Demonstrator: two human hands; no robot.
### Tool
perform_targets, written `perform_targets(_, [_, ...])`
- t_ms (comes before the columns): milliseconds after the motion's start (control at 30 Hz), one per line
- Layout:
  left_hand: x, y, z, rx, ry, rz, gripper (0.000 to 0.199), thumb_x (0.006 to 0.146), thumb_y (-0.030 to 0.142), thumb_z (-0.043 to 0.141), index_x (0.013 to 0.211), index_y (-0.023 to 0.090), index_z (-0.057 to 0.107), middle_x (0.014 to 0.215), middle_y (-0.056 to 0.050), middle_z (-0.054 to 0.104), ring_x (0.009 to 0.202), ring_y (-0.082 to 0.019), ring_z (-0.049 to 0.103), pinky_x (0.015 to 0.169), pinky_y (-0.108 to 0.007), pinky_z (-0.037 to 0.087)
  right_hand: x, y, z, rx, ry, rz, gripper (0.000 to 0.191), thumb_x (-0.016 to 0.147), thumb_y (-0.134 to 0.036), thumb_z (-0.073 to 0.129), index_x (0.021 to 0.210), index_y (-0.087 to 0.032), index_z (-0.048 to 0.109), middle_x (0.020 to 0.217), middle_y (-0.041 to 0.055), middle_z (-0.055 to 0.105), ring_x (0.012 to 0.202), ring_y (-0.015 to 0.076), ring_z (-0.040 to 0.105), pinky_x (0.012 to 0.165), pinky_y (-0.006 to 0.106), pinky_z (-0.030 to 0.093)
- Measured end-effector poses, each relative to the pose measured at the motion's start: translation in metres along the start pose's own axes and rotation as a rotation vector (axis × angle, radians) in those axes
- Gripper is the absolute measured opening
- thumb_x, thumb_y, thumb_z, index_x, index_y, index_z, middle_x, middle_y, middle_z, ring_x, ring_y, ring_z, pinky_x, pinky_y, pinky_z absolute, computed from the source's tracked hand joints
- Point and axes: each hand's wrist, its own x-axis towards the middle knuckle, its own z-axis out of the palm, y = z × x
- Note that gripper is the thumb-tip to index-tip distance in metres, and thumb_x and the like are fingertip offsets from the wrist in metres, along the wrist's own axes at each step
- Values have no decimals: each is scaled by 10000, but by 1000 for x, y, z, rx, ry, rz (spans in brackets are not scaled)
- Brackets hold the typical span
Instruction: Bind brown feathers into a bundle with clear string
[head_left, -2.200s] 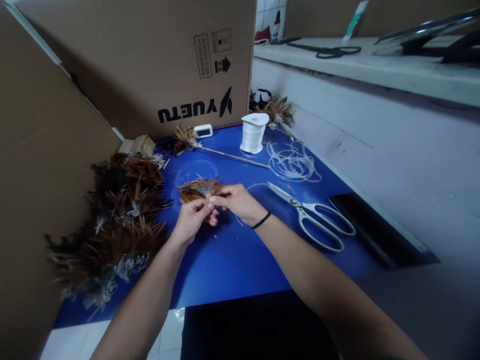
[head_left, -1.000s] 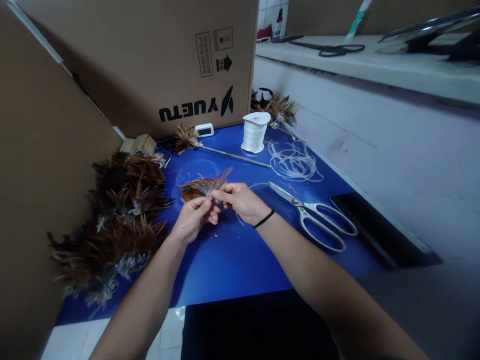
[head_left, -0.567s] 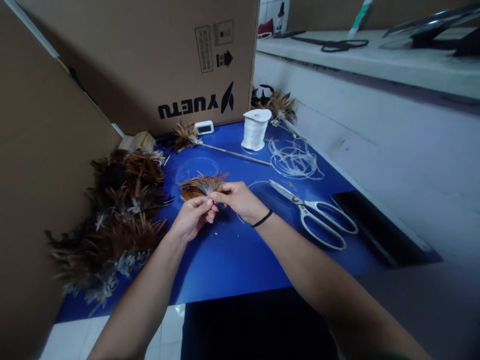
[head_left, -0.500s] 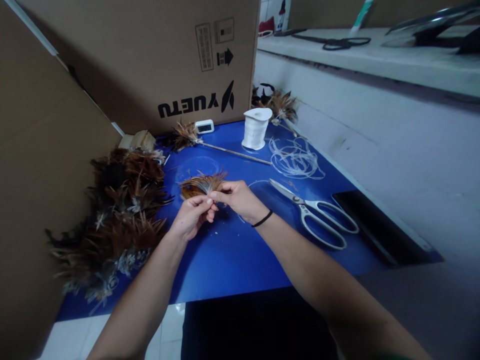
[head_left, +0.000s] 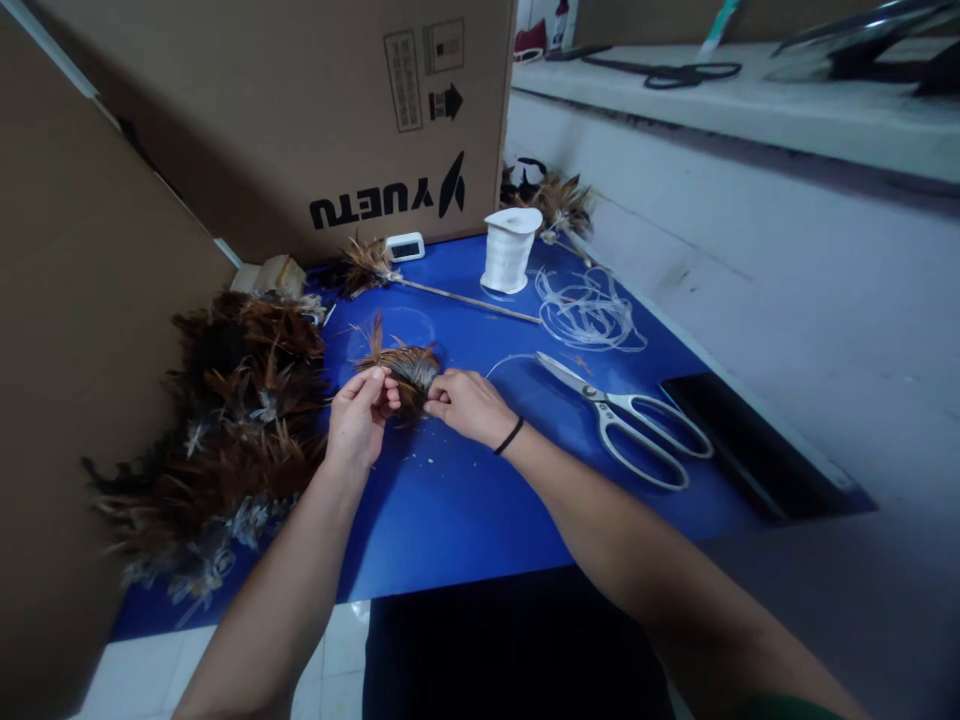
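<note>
My left hand [head_left: 363, 408] is closed in a pinch on a small tuft of brown feathers [head_left: 375, 340], whose tips point up. Just to the right, a bundle of brown and grey feathers [head_left: 411, 368] is low over the blue table. The closed fingers of my right hand [head_left: 466, 404] are at the right edge of this bundle and seem to pinch its feathers; their tips are partly hidden. White-handled scissors [head_left: 626, 420] lie with the blades open, right of my right hand. A thin clear strand runs from near that hand toward the blades.
Tied feather bunches [head_left: 251, 420] are heaped on the left. Behind are a feathered stick [head_left: 465, 300], a white spool [head_left: 508, 252], loose clear strands [head_left: 589, 312] and a small white display [head_left: 405, 246]. A dark flat device [head_left: 750, 440] lies right. Cardboard boxes [head_left: 262, 100] wall the back and left.
My hands have moved apart. The left has shifted left and now holds a separate tuft upright; the right has turned knuckles up beside the feather bundle. The view has tilted slightly.
</note>
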Motion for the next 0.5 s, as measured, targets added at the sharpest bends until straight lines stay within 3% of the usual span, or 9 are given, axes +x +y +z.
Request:
perform_targets(233, [2,-1,-1,-8,29,22,218,627,242,747,782,112,666,613,1,589,520,-65,544,483,-168,463,-2,-13,10,-67,45,-50,207,759,-404,612,754,-198,637,823,20,625,686,124,543,573,238,343])
perform_targets(367, [1,-2,-2,9,6,24,230,637,252,745,802,112,669,628,-1,596,526,-62,548,486,-163,466,0,-18,18,-116,67,-64,144,797,-303,547,794,-193,640,835,38,635,740,146,563,595,247,352])
perform_targets(500, [1,-1,-1,16,10,25,229,635,255,747,797,115,667,632,1,597,527,-62,546,482,-164,462,2,-13,14,-6,73,-41,116,775,-213,528,754,-201,641,801,19,633,695,123,555,625,238,367])
